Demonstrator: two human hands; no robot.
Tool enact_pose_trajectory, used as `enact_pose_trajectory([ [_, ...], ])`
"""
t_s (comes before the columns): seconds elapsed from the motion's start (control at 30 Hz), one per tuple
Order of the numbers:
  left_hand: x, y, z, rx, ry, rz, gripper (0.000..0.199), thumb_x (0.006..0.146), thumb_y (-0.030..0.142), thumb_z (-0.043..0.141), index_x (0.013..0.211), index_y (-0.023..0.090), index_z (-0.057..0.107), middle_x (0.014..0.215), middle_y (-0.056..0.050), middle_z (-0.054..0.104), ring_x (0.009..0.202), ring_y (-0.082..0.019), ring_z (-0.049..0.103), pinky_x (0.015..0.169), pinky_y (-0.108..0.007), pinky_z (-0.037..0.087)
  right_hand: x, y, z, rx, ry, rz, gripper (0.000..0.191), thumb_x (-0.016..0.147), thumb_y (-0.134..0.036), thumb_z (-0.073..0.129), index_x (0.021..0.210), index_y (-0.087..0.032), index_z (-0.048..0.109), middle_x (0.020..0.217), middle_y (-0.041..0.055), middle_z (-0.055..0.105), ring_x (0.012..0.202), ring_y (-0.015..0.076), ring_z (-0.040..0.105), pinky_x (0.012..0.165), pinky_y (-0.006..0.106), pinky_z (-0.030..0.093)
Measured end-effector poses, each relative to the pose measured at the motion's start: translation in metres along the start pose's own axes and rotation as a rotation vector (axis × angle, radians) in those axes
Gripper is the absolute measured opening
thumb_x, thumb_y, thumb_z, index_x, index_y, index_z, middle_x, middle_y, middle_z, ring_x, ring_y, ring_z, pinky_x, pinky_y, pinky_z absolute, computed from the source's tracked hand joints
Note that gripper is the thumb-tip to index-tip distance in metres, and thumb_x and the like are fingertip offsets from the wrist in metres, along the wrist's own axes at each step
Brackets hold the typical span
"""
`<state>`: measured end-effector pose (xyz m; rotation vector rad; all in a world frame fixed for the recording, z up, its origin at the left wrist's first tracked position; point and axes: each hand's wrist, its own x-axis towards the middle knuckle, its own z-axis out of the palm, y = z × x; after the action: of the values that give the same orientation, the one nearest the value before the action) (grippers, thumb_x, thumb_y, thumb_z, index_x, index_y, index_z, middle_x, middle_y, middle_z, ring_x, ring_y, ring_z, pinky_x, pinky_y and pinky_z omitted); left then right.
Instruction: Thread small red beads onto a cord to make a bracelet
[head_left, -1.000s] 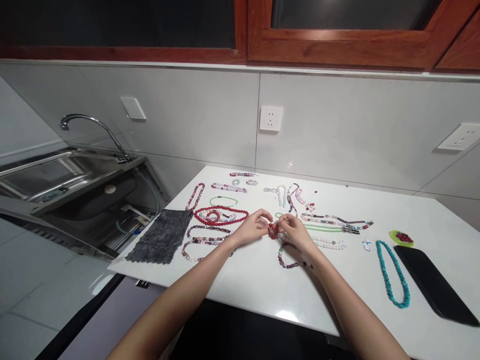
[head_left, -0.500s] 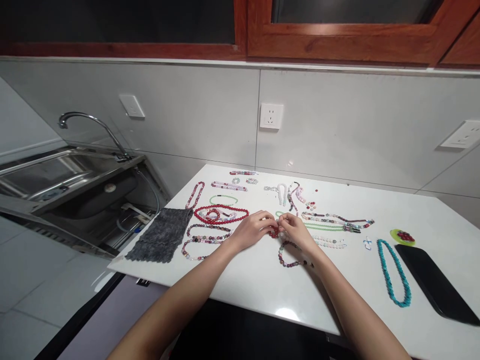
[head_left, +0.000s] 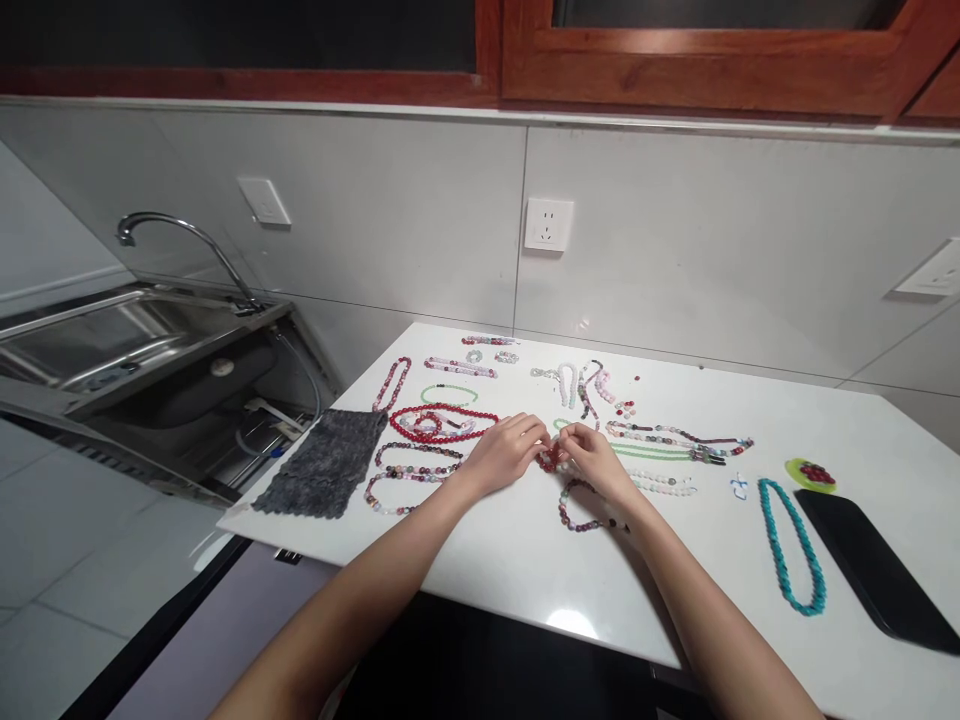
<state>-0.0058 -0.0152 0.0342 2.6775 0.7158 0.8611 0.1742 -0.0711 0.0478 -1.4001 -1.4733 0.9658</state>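
My left hand (head_left: 512, 452) and my right hand (head_left: 591, 452) come together over the middle of the white table, fingers closed. Between their fingertips is a small strand of red beads (head_left: 550, 459), partly covered by the fingers. Left of my left hand lies a long red bead necklace (head_left: 397, 424) with smaller strands inside its loop. Under my right wrist a dark multicoloured bead strand (head_left: 576, 525) curves on the table, partly hidden. Green bead strands (head_left: 652, 453) and pale bead strands (head_left: 664, 486) lie to the right of my right hand.
A dark grey cloth (head_left: 322, 465) covers the table's left edge. On the right lie a turquoise necklace (head_left: 780, 560), a black phone-like slab (head_left: 870, 565) and a green dish (head_left: 796, 468) of red beads. Loose beads (head_left: 625, 409) sit near the back. A sink (head_left: 142, 335) stands left.
The view has shifted slightly, so everything sits a little differently in the picture. Both hands stay together at the red beads, with only small finger movement.
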Motion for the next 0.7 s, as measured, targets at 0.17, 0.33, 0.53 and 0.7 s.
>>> enact_pose_trajectory([
  [0.17, 0.000, 0.000, 0.000, 0.023, -0.003, -0.043, 0.014, 0.093, 0.022, 0.044, 0.096, 0.018, 0.057, 0.094, -0.007, 0.061, 0.090, -0.021, 0.056, 0.083, -0.034, 0.041, 0.000, 0.003, -0.001, -0.021, -0.010, -0.006, 0.017, 0.082, -0.032, 0.047, 0.070, -0.020, 0.047, 0.067, -0.0016, 0.047, 0.061, 0.0124, 0.042, 0.059, 0.025, 0.034],
  [0.33, -0.003, -0.002, 0.005, 0.037, 0.010, -0.107, 0.007, 0.083, 0.018, 0.052, 0.088, 0.019, 0.057, 0.088, -0.007, 0.061, 0.085, -0.021, 0.055, 0.078, -0.033, 0.041, 0.001, 0.009, 0.001, -0.063, 0.006, -0.048, 0.014, 0.081, -0.031, 0.047, 0.072, -0.020, 0.047, 0.069, -0.0008, 0.050, 0.064, 0.0137, 0.044, 0.061, 0.026, 0.035],
  [0.53, -0.003, 0.000, 0.007, -0.040, 0.029, -0.194, 0.007, 0.076, 0.017, 0.056, 0.082, 0.020, 0.056, 0.085, -0.005, 0.060, 0.083, -0.020, 0.055, 0.074, -0.031, 0.041, -0.001, 0.007, 0.004, -0.136, -0.007, -0.090, 0.010, 0.080, -0.028, 0.046, 0.076, -0.020, 0.050, 0.071, -0.0009, 0.052, 0.063, 0.0137, 0.043, 0.060, 0.026, 0.033],
  [0.7, -0.001, 0.005, 0.005, -0.174, 0.034, -0.286, 0.008, 0.073, 0.018, 0.057, 0.080, 0.021, 0.057, 0.083, -0.003, 0.061, 0.080, -0.019, 0.055, 0.071, -0.028, 0.041, -0.001, 0.007, 0.004, -0.146, 0.001, -0.084, 0.010, 0.080, -0.029, 0.046, 0.075, -0.020, 0.049, 0.069, -0.0016, 0.051, 0.061, 0.0131, 0.040, 0.058, 0.025, 0.031],
])
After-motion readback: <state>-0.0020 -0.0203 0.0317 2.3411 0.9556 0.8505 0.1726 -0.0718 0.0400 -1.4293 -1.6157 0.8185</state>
